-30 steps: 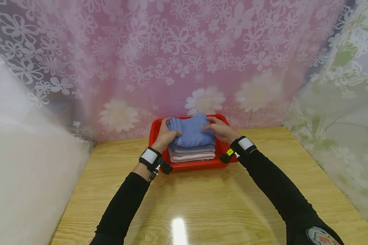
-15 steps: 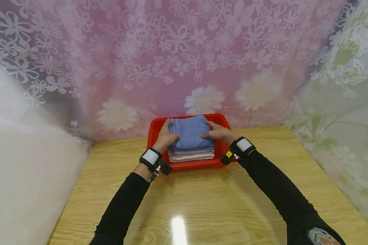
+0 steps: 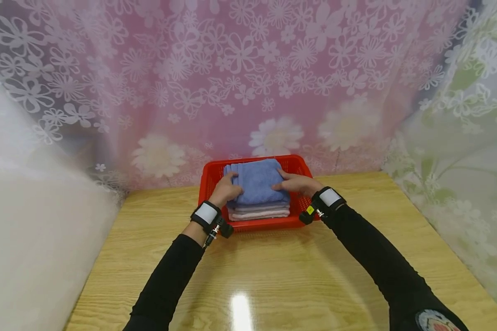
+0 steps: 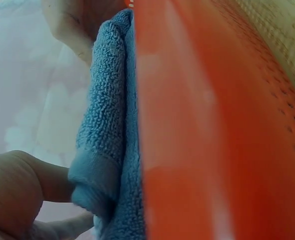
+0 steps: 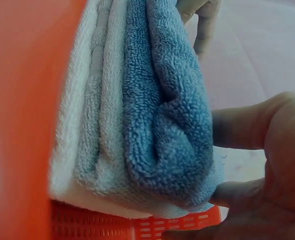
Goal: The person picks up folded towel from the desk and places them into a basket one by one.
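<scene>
A folded blue towel [image 3: 258, 181] lies on top of a stack of paler folded towels [image 3: 258, 212] inside a red plastic basket [image 3: 273, 225]. My left hand [image 3: 225, 189] rests on the blue towel's left part, thumb and a finger on its upper face. On its right part lies my right hand [image 3: 296, 183], thumb and forefinger spread and fairly straight. In the right wrist view, the right thumb [image 5: 237, 129] touches the top of the blue towel [image 5: 180, 115], above white and grey folds. The left wrist view shows the left thumb [image 4: 55, 182] against the towel's banded edge.
The basket stands on a wood-grain table [image 3: 240, 262] near its back edge. Behind it hangs a pink floral curtain [image 3: 232, 92]. White cloth [image 3: 33, 220] is at the left, and pale leafy cloth [image 3: 459, 184] at the right.
The blue towel's raised far edge has come down and lies flatter. Both hands have shifted slightly toward the near side, and their fingers now rest on the towel's top.
</scene>
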### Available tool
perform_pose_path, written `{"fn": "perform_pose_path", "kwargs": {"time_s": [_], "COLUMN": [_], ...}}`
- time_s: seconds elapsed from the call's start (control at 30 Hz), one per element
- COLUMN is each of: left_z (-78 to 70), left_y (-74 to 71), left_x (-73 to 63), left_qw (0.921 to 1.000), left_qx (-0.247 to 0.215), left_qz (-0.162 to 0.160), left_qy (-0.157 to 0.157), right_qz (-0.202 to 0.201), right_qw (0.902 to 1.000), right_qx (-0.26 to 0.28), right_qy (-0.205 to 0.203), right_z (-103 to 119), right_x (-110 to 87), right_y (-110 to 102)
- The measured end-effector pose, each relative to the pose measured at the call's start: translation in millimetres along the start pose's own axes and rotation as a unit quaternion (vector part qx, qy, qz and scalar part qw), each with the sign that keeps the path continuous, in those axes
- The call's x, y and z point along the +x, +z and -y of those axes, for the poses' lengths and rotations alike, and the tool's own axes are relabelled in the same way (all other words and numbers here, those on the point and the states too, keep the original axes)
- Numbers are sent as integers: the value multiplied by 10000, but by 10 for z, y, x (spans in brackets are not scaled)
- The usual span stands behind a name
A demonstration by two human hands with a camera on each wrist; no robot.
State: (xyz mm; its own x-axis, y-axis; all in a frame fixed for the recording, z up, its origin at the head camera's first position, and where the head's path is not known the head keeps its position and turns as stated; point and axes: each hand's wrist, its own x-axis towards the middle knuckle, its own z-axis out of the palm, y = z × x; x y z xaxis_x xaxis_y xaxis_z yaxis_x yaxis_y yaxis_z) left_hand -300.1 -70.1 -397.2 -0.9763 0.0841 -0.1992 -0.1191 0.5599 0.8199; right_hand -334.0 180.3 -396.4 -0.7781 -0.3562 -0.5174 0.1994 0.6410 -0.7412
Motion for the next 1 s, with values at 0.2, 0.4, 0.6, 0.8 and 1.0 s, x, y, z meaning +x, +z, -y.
{"fn": "perform_pose_path", "kwargs": {"time_s": [0.2, 0.4, 0.6, 0.8, 1.0], "left_z": [24, 22, 43, 66, -45], "left_y": [-19, -44, -31, -54, -90], "left_x": [15, 26, 43, 36, -67], "left_qw": [9989, 9978, 9971, 9953, 9907], "left_qx": [230, 277, 218, 171, 1158], "left_qz": [387, 565, 659, 925, 606], "left_qy": [-157, -223, -313, -242, 367], "right_qz": [38, 56, 124, 127, -182], "right_qw": [9989, 9981, 9985, 9993, 9997], "right_qx": [-405, -605, -470, -293, -178], "right_qy": [239, 118, 253, 217, 7], "right_z": [-9, 19, -11, -33, 88], "right_x": [18, 18, 13, -16, -176], "right_y": [-11, -24, -44, -39, -129]}}
